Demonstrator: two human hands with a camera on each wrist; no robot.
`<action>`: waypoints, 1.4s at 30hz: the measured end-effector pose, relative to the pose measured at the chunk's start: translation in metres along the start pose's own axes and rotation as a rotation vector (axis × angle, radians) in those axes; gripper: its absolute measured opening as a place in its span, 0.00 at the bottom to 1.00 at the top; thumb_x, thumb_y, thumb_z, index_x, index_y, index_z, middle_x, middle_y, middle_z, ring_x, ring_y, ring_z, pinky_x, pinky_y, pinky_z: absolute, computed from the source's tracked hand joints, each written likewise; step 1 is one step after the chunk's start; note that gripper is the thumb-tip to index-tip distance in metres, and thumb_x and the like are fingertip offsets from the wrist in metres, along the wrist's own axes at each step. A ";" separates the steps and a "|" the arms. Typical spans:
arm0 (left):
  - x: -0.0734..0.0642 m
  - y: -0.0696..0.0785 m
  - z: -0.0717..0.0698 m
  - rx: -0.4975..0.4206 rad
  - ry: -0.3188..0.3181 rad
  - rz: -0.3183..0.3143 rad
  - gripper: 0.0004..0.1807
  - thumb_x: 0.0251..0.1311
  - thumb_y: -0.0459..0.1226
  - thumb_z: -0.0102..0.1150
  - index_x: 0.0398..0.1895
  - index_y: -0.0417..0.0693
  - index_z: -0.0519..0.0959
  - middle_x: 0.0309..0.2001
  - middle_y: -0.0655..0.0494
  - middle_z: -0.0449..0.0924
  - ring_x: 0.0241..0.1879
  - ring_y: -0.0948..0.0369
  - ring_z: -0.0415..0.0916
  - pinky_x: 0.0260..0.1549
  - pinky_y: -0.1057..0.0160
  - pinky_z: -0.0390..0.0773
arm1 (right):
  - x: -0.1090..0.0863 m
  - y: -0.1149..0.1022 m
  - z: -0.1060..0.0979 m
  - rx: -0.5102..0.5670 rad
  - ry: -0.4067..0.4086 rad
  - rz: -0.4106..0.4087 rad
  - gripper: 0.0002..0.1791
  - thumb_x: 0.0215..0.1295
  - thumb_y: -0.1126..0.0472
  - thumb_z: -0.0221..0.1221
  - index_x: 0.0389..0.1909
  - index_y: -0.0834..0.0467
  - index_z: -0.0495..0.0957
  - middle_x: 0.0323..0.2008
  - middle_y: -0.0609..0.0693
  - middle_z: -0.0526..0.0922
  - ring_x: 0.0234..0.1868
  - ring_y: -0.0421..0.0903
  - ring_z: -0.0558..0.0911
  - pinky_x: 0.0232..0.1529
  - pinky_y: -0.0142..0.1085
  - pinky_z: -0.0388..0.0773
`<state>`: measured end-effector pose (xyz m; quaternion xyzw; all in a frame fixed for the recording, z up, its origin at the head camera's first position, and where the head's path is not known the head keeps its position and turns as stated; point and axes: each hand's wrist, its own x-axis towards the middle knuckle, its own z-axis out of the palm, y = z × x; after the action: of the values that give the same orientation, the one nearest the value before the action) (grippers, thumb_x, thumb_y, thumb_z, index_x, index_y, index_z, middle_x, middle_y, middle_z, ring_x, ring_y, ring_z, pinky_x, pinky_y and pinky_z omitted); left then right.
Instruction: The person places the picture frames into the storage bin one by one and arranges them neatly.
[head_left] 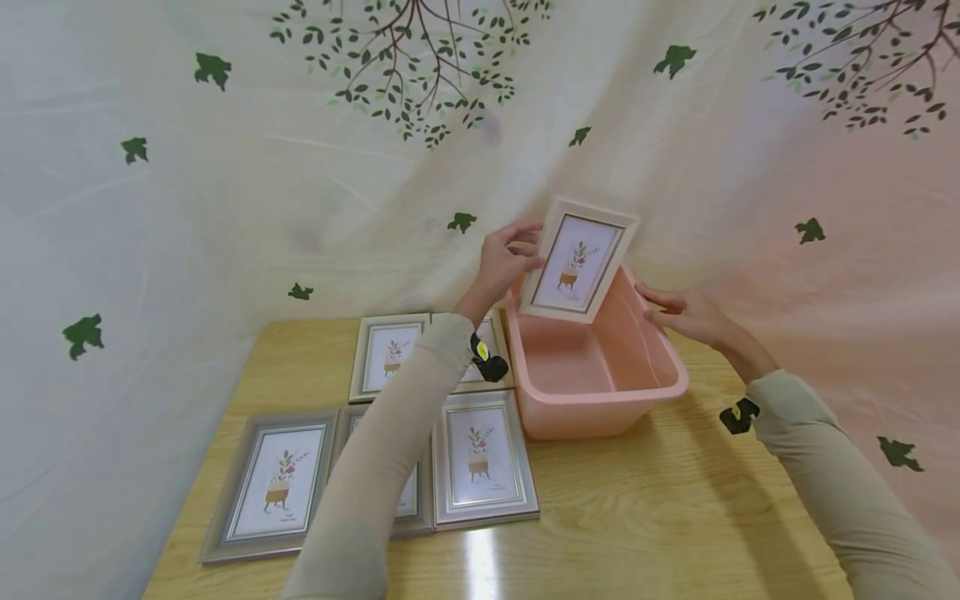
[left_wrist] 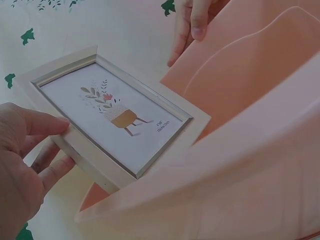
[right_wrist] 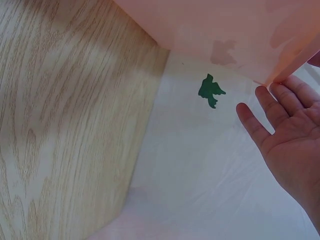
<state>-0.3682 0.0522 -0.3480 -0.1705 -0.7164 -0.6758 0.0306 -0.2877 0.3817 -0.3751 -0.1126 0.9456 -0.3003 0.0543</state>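
A cream picture frame (head_left: 578,260) with a potted-plant print is held tilted over the back left corner of a pink plastic basin (head_left: 600,414). My left hand (head_left: 504,260) pinches the frame's left edge, with the thumb on its front, as the left wrist view shows. At the basin's right rim my right hand (head_left: 693,315) holds on, thumb on the inner side and fingers against the outside; in the right wrist view the fingers (right_wrist: 274,107) are fairly straight. The frame's lower corner is inside the basin's opening in the left wrist view.
Several framed prints lie face up left of the basin, among them a grey frame (head_left: 273,487) and a silver frame (head_left: 487,458). My left sleeve covers parts of others. The wooden table (head_left: 637,533) meets a leaf-patterned cloth (head_left: 337,208) behind it.
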 end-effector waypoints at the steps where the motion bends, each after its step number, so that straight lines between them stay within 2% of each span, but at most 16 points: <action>1: 0.000 -0.001 0.000 0.009 -0.003 -0.001 0.27 0.55 0.22 0.69 0.59 0.46 0.82 0.51 0.42 0.83 0.47 0.49 0.84 0.44 0.59 0.87 | 0.000 0.001 0.000 -0.004 -0.002 0.000 0.34 0.75 0.45 0.56 0.77 0.47 0.61 0.73 0.62 0.67 0.62 0.60 0.77 0.50 0.41 0.76; 5: 0.000 -0.006 0.003 0.020 -0.010 -0.008 0.28 0.54 0.20 0.68 0.60 0.43 0.82 0.51 0.40 0.83 0.50 0.47 0.84 0.47 0.57 0.87 | 0.002 0.003 0.001 -0.008 -0.002 -0.009 0.33 0.76 0.46 0.56 0.77 0.47 0.60 0.73 0.61 0.67 0.59 0.57 0.78 0.49 0.42 0.75; 8: 0.000 -0.010 0.005 0.011 -0.012 -0.016 0.28 0.53 0.19 0.67 0.60 0.41 0.82 0.51 0.38 0.83 0.50 0.46 0.85 0.47 0.57 0.87 | 0.002 0.004 0.001 0.000 -0.004 -0.019 0.33 0.76 0.46 0.56 0.78 0.47 0.60 0.73 0.62 0.66 0.63 0.61 0.77 0.55 0.51 0.79; 11: 0.000 -0.012 0.006 0.021 -0.017 -0.019 0.28 0.52 0.18 0.67 0.59 0.40 0.82 0.50 0.37 0.83 0.49 0.47 0.85 0.46 0.58 0.87 | 0.002 0.004 0.001 0.009 -0.013 -0.020 0.34 0.76 0.45 0.55 0.78 0.48 0.59 0.73 0.63 0.65 0.67 0.66 0.74 0.61 0.60 0.76; 13: 0.000 -0.013 0.007 0.049 -0.024 -0.015 0.28 0.51 0.18 0.68 0.58 0.39 0.82 0.50 0.38 0.83 0.48 0.48 0.85 0.45 0.60 0.87 | 0.002 0.004 0.001 0.016 -0.021 -0.014 0.34 0.76 0.45 0.55 0.78 0.47 0.58 0.74 0.63 0.64 0.69 0.67 0.72 0.62 0.63 0.74; 21: 0.000 -0.017 0.012 0.181 -0.070 -0.019 0.26 0.54 0.23 0.69 0.59 0.42 0.82 0.49 0.43 0.85 0.46 0.52 0.83 0.46 0.60 0.86 | 0.001 0.003 0.002 0.028 -0.019 0.007 0.34 0.75 0.44 0.56 0.78 0.44 0.59 0.74 0.63 0.64 0.70 0.68 0.71 0.62 0.63 0.74; 27: -0.001 -0.024 0.013 0.212 -0.123 0.011 0.27 0.53 0.22 0.69 0.59 0.39 0.81 0.50 0.41 0.85 0.46 0.50 0.84 0.45 0.61 0.86 | 0.003 0.004 0.002 0.004 -0.010 0.008 0.35 0.75 0.44 0.56 0.78 0.44 0.59 0.73 0.64 0.65 0.68 0.67 0.73 0.60 0.61 0.75; 35: 0.000 -0.030 0.013 0.215 -0.141 0.016 0.28 0.52 0.21 0.69 0.59 0.39 0.80 0.51 0.41 0.85 0.47 0.50 0.84 0.46 0.59 0.86 | 0.002 0.005 0.002 0.020 -0.013 0.016 0.35 0.74 0.43 0.57 0.78 0.45 0.59 0.74 0.63 0.65 0.70 0.69 0.70 0.63 0.65 0.73; 42: 0.002 -0.031 0.013 0.269 -0.177 0.026 0.26 0.54 0.24 0.70 0.58 0.40 0.80 0.50 0.43 0.84 0.48 0.51 0.82 0.49 0.59 0.85 | 0.002 0.008 0.002 0.020 0.000 0.008 0.34 0.75 0.45 0.57 0.78 0.46 0.60 0.74 0.63 0.65 0.69 0.68 0.72 0.63 0.64 0.74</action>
<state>-0.3760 0.0646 -0.3779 -0.2330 -0.7979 -0.5559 -0.0013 -0.2909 0.3859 -0.3815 -0.1083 0.9430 -0.3097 0.0563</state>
